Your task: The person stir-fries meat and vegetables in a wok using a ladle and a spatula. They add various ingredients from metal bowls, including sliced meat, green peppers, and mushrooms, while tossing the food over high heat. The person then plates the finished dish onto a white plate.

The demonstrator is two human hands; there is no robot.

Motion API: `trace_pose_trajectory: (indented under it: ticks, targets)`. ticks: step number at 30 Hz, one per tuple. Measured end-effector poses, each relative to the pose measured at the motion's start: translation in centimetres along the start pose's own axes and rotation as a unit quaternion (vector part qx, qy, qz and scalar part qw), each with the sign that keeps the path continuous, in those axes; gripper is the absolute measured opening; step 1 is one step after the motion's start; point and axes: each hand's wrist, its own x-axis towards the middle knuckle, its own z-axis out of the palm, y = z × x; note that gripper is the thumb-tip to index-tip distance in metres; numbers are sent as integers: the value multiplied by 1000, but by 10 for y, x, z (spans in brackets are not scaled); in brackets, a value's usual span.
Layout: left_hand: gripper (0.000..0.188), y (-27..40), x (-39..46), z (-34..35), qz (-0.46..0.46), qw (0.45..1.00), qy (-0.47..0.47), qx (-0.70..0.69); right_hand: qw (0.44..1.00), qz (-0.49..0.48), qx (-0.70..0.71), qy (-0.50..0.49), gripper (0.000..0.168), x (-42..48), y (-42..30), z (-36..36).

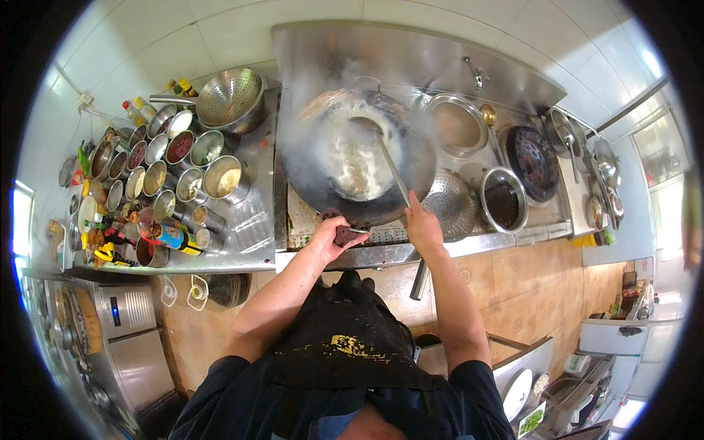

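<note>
A large dark wok point(308, 181) sits on the stove before me, with pale bubbling liquid point(357, 165) in it and steam rising. My right hand point(424, 226) grips the long handle of a ladle point(393, 165), whose bowl rests in the liquid near the wok's far side. At the wok's near rim, my left hand point(328, 240) is closed around a dark cloth point(345, 235) at the wok's handle, most of which the cloth and fingers hide. Right of the wok, a perforated strainer point(450, 203) lies close to my right hand.
Several metal cups of seasonings point(223, 179), sauce bottles point(176, 236) and a colander point(230, 99) crowd the left counter. A pot of cloudy liquid point(456, 129), a pot of dark liquid point(501, 201) and a black burner ring point(532, 164) stand right. A faucet point(476, 74) projects from the steel backsplash.
</note>
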Motion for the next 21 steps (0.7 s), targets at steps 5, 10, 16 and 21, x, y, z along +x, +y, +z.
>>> trace_pose_trajectory:
  ticks: [5,10,16,21]
  targets:
    - [14,-3,-7,4,25,1000,8,2,919,155,347,-101,47,-36,3,-9]
    - [24,-6,-3,0,28,999,13,25,518,291,759,-265,34,-87,-9,-25]
    - [36,-9,-18,6,3,1000,-11,-12,461,268,800,-274,33,-108,-23,-55]
    - [43,-8,-24,18,-46,994,-56,-85,767,187,598,-140,46,-110,-53,-82]
